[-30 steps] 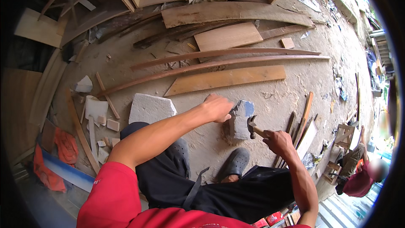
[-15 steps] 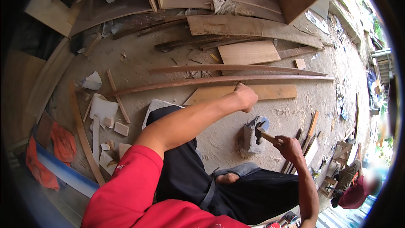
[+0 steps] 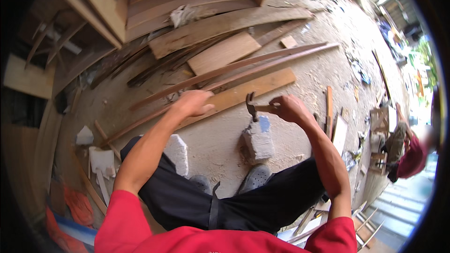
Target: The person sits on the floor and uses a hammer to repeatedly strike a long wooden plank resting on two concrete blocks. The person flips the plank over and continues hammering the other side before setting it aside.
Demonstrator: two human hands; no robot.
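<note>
My right hand (image 3: pixel 291 108) grips a claw hammer (image 3: pixel 252 106) by its wooden handle, and the metal head points left. Below the hammer head stands a rough grey concrete block (image 3: pixel 259 141) with a blue patch on top. My left hand (image 3: pixel 192 104) hovers over a narrow reddish wood strip (image 3: pixel 272 68) and the left part of a yellowish plank (image 3: pixel 253 88). Its thumb and fingers look apart, slightly curled, with nothing visible between them. Another reddish strip (image 3: pixel 225 71) lies just beyond.
Boards (image 3: pixel 225 52) and a small wood block (image 3: pixel 288 41) lie on the dusty ground, before a wooden cabinet (image 3: pixel 187 7). A white block (image 3: pixel 176 153) sits by my left leg. Upright wood pieces (image 3: pixel 329 110) are at right, a person (image 3: pixel 412 152) farther off.
My view has turned, so the boards now slant up to the right. My right hand has raised the hammer off the concrete block. My left hand has drawn back left, its fingers loosened.
</note>
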